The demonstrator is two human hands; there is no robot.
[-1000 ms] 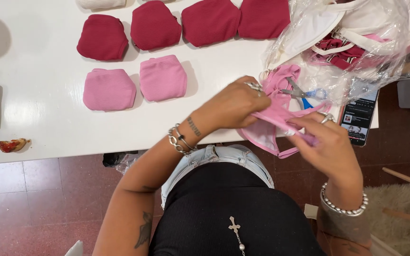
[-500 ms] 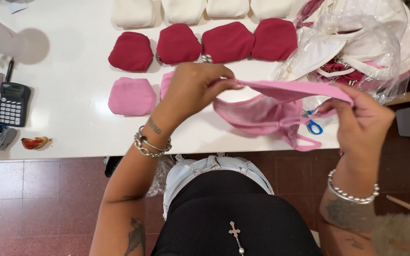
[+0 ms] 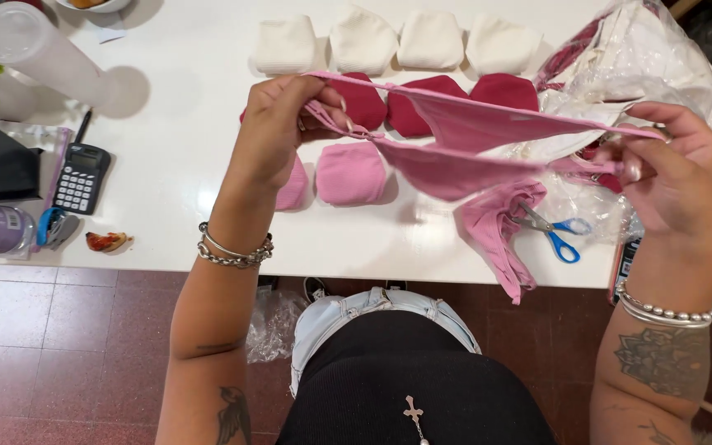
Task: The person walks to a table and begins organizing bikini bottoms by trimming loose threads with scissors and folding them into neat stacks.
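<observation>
Above the white surface [image 3: 175, 124], our left hand [image 3: 278, 124] and right hand [image 3: 673, 169] each pinch one end of a pink garment [image 3: 471, 136], stretched taut between them.

Pink strappy garment [image 3: 463, 140] stretched taut, aloft above table

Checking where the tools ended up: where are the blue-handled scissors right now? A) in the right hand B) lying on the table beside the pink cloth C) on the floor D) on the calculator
B: the scissors lie on the table next to hanging pink cloth, which both the left hand and the right hand hold stretched above.
</observation>
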